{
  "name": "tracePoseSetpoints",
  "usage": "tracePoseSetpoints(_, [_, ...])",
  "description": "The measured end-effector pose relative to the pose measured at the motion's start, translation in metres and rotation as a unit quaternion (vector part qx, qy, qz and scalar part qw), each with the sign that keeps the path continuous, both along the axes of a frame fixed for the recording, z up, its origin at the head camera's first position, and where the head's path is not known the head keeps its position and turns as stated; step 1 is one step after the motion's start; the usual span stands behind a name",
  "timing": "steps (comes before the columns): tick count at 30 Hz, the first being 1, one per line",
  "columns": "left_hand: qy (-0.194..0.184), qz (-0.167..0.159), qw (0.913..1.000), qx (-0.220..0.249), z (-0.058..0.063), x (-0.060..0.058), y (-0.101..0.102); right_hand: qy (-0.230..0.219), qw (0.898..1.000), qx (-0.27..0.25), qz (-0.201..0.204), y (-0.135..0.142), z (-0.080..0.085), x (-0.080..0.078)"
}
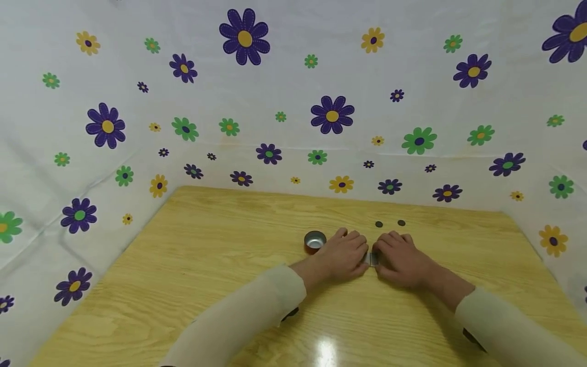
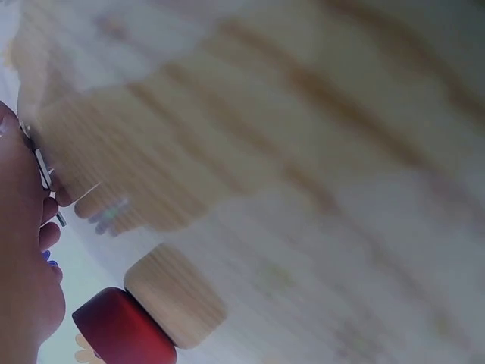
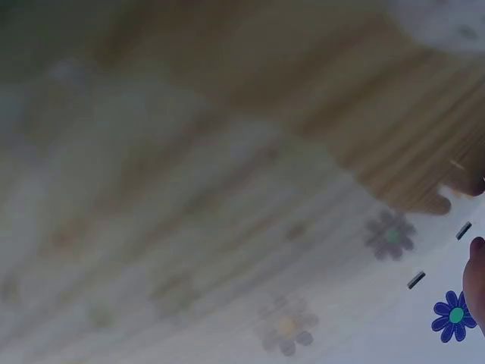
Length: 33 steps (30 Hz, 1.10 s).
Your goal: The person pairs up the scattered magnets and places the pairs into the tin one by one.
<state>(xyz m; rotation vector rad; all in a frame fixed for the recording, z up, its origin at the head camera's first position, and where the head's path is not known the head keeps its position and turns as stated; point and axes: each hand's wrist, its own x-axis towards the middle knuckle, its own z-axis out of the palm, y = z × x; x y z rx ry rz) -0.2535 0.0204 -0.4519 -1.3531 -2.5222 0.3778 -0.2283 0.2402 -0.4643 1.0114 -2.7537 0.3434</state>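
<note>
Metallic piece sits at the wooden bench between the left hand and the right hand, each grip pinching one end with curled fingers. From it, a small round bowl stands near ten o'clock; two dark discs lie between twelve and two. The head view shows the bowl's silvery inside, the left wrist view its red outer wall; the right wrist view shows the discs edge-on. Flower-printed white sheeting rises at nine, twelve and three o'clock around the glossy bench.
</note>
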Motion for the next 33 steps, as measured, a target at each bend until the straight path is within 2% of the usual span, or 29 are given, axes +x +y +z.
tracePoseSetpoints(3, [-0.007,0.007,1.0,-0.003,-0.001,0.001,-0.001,-0.024,1.0,-0.006,-0.004,-0.003,0.0,0.002])
tracePoseSetpoints(8, [-0.015,0.005,0.9999,0.002,0.0,-0.001,-0.004,-0.035,0.999,-0.004,-0.015,-0.01,0.001,0.003])
tracePoseSetpoints(13, [-0.058,0.021,0.9978,0.025,0.001,-0.009,-0.015,-0.072,0.997,-0.011,-0.029,-0.012,0.008,0.002])
tracePoseSetpoints(17, [-0.049,0.036,0.9969,0.05,0.004,-0.017,-0.03,-0.08,0.996,-0.015,-0.026,-0.014,0.012,0.002])
tracePoseSetpoints(20, [-0.037,0.048,0.9954,0.074,0.006,-0.021,-0.044,-0.071,0.997,-0.003,-0.016,-0.015,0.014,0.003])
tracePoseSetpoints(23, [-0.04,0.061,0.9926,0.097,0.006,-0.025,-0.06,-0.077,0.997,0.013,-0.018,-0.017,0.015,0.003])
tracePoseSetpoints(28, [-0.03,0.063,0.9929,0.096,0.004,-0.034,-0.087,-0.095,0.995,0.023,-0.035,-0.018,0.013,0.004])
tracePoseSetpoints(30, [-0.029,0.068,0.9928,0.094,0.004,-0.038,-0.096,-0.088,0.995,0.027,-0.036,-0.017,0.013,0.004])
tracePoseSetpoints(33, [-0.037,0.083,0.9902,0.106,0.004,-0.043,-0.106,-0.052,0.997,0.045,-0.037,-0.014,0.011,0.002])
